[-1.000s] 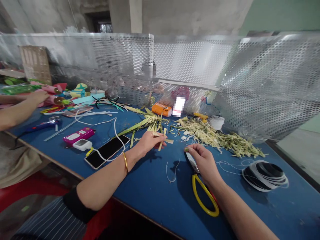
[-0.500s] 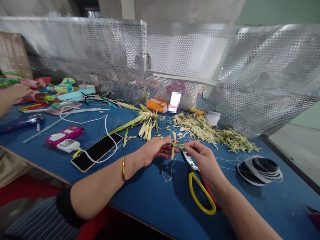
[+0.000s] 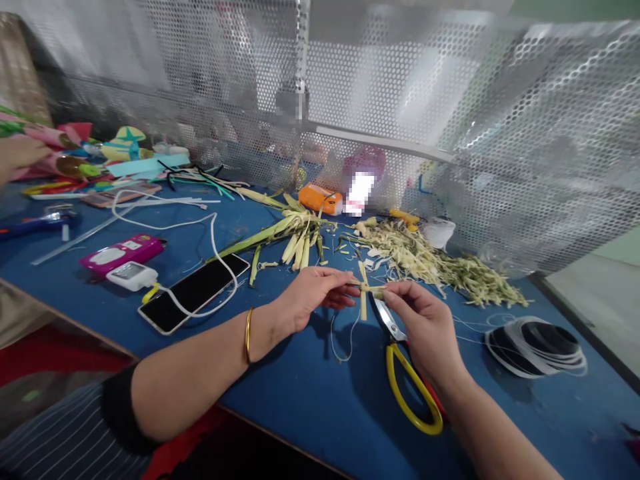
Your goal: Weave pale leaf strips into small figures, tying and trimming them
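Between my hands is a small cross (image 3: 363, 308) made of pale, straw-like leaf strips. My left hand (image 3: 317, 293), with a gold bangle at the wrist, pinches its left arm between thumb and fingers. The right end of the crosspiece sits between the thumb and fingers of my right hand (image 3: 425, 323). A thin pale thread (image 3: 344, 361) loops below the cross and lies over the blue table. Scissors (image 3: 391, 325) with yellow and red handles lie beneath my right hand, partly hidden by it.
Leaf strips (image 3: 273, 235) and a heap of shredded scraps (image 3: 407, 252) lie beyond my hands. A thread spool (image 3: 537, 345) stands right. Left are a black phone (image 3: 200, 290), magenta device (image 3: 120, 256) and white cable (image 3: 214, 233). Another person's hand (image 3: 20, 155) is far left. Perforated sheeting (image 3: 380, 73) stands behind.
The view has tilted down, so the sheeting fills more of it. Both hands keep hold of the cross and appear slightly further right in the picture.
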`<move>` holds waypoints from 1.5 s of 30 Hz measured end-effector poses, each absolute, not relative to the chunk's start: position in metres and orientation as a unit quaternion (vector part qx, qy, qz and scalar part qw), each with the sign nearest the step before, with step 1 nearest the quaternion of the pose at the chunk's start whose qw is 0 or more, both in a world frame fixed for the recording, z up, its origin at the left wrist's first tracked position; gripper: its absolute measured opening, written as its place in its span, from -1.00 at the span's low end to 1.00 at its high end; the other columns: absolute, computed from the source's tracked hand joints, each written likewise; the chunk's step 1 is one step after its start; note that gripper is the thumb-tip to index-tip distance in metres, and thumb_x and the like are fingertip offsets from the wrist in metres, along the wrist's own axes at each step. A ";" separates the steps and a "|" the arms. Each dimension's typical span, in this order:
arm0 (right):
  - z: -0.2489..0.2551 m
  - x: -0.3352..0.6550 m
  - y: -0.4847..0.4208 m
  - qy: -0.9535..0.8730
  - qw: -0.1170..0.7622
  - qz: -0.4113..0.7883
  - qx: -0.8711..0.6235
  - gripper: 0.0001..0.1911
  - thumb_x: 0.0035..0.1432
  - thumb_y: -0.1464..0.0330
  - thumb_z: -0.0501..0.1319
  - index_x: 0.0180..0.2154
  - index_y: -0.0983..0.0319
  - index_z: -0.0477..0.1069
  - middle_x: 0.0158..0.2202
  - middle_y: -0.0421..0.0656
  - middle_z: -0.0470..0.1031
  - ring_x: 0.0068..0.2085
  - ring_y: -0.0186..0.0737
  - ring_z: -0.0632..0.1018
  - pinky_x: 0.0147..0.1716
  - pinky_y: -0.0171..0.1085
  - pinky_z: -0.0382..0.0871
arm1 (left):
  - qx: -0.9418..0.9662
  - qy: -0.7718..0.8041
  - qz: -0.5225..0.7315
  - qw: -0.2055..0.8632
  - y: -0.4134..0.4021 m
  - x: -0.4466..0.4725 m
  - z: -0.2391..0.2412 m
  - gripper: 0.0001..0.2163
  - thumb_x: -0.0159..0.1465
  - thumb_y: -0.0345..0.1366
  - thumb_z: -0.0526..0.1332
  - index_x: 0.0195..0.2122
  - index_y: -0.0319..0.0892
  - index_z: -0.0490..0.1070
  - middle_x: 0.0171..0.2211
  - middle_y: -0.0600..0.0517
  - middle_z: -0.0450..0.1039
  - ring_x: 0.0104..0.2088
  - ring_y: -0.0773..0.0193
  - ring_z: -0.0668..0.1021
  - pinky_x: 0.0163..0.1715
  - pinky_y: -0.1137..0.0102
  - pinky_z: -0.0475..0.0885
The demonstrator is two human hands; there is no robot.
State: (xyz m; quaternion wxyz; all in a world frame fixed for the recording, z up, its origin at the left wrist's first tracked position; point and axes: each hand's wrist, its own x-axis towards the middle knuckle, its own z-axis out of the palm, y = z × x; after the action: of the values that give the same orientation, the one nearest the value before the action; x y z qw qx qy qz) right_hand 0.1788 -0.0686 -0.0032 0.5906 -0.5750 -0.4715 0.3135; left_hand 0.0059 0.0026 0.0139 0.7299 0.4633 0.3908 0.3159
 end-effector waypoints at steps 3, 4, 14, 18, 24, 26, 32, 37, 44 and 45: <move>-0.005 0.179 -0.068 -0.473 0.600 0.303 -0.570 -0.83 0.02 0.24 0.35 -0.40 0.21 0.48 -0.40 -0.20 0.48 -0.37 -0.27 0.42 -0.37 -0.30 0.27 | 0.455 0.371 0.320 0.744 0.004 0.006 0.012 -0.76 0.25 -0.14 0.22 -0.35 -0.21 0.57 -0.37 -0.07 0.60 -0.42 0.29 0.58 -0.37 0.40 0.42; -0.005 0.179 -0.068 -0.473 0.604 0.300 -0.567 -0.83 0.02 0.25 0.34 -0.40 0.21 0.48 -0.40 -0.20 0.48 -0.36 -0.27 0.42 -0.37 -0.30 0.28 | 0.446 0.365 0.317 0.753 0.004 0.006 0.012 -0.70 0.26 -0.09 0.19 -0.32 -0.22 0.57 -0.36 -0.08 0.60 -0.43 0.29 0.58 -0.37 0.40 0.42; -0.005 0.176 -0.071 -0.506 0.588 0.247 -0.580 -0.85 0.08 0.25 0.29 -0.37 0.20 0.47 -0.37 -0.17 0.50 -0.32 -0.22 0.46 -0.29 -0.25 0.32 | 0.430 0.271 0.296 0.809 -0.003 0.006 0.011 -0.30 0.11 0.33 0.07 -0.12 -0.26 0.48 -0.31 -0.15 0.60 -0.42 0.21 0.60 -0.33 0.31 0.44; -0.005 0.174 -0.071 -0.529 0.577 0.227 -0.580 -0.85 0.08 0.25 0.28 -0.38 0.20 0.46 -0.37 -0.16 0.51 -0.30 -0.19 0.46 -0.27 -0.22 0.32 | 0.471 0.312 0.296 0.770 -0.008 0.010 0.011 -0.58 0.11 -0.01 0.33 -0.14 -0.23 0.52 -0.32 -0.11 0.60 -0.39 0.25 0.60 -0.28 0.34 0.43; -0.005 0.175 -0.071 -0.510 0.604 0.280 -0.545 -0.85 0.06 0.26 0.31 -0.43 0.20 0.46 -0.26 -0.13 0.50 -0.17 -0.13 0.48 -0.16 -0.17 0.32 | 0.442 0.356 0.308 0.763 -0.010 0.013 0.008 -0.76 0.21 -0.21 0.28 -0.16 -0.22 0.54 -0.37 -0.08 0.59 -0.45 0.29 0.60 -0.34 0.38 0.43; -0.005 0.174 -0.073 -0.501 0.633 0.250 -0.535 -0.86 0.08 0.28 0.31 -0.43 0.19 0.45 -0.17 -0.12 0.49 -0.06 -0.09 0.46 -0.06 -0.12 0.28 | 0.432 0.362 0.305 0.767 -0.011 0.014 0.008 -0.78 0.21 -0.24 0.28 -0.18 -0.23 0.55 -0.36 -0.09 0.60 -0.46 0.30 0.60 -0.36 0.39 0.43; -0.006 0.161 -0.078 -0.524 0.626 0.195 -0.544 -0.90 0.10 0.31 0.31 -0.42 0.18 0.49 -0.10 -0.10 0.46 0.06 -0.04 0.41 0.07 -0.03 0.18 | 0.419 0.335 0.315 0.783 -0.018 0.022 0.004 -0.78 0.17 -0.22 0.33 -0.23 -0.25 0.55 -0.41 -0.07 0.59 -0.44 0.28 0.60 -0.36 0.41 0.44; -0.014 0.157 -0.075 -0.506 0.626 0.208 -0.556 -0.93 0.08 0.32 0.31 -0.42 0.16 0.52 -0.09 -0.10 0.46 0.06 -0.03 0.41 0.04 -0.02 0.22 | 0.417 0.286 0.320 0.801 -0.023 0.026 0.001 -0.75 0.20 -0.14 0.29 -0.27 -0.26 0.56 -0.45 -0.04 0.56 -0.42 0.30 0.59 -0.32 0.41 0.45; -0.019 0.153 -0.075 -0.451 0.674 0.234 -0.536 -0.93 0.07 0.32 0.33 -0.43 0.16 0.50 -0.16 -0.14 0.48 0.05 -0.04 0.42 0.04 -0.03 0.23 | 0.426 0.251 0.323 0.807 -0.026 0.026 -0.002 -0.72 0.24 -0.14 0.25 -0.18 -0.24 0.56 -0.37 -0.09 0.59 -0.39 0.29 0.60 -0.27 0.38 0.47; -0.020 0.152 -0.076 -0.438 0.683 0.243 -0.532 -0.92 0.07 0.32 0.33 -0.43 0.16 0.50 -0.16 -0.15 0.48 0.04 -0.05 0.42 0.04 -0.04 0.22 | 0.430 0.249 0.323 0.806 -0.027 0.026 -0.002 -0.72 0.24 -0.15 0.25 -0.16 -0.24 0.56 -0.36 -0.09 0.60 -0.39 0.29 0.60 -0.26 0.38 0.47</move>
State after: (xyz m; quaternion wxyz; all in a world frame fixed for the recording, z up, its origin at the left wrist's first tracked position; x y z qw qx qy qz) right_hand 0.1518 -0.0756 -0.0197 0.6829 -0.5318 -0.4381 0.2429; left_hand 0.0259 -0.0270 -0.0016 0.8057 0.4297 0.2487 0.3230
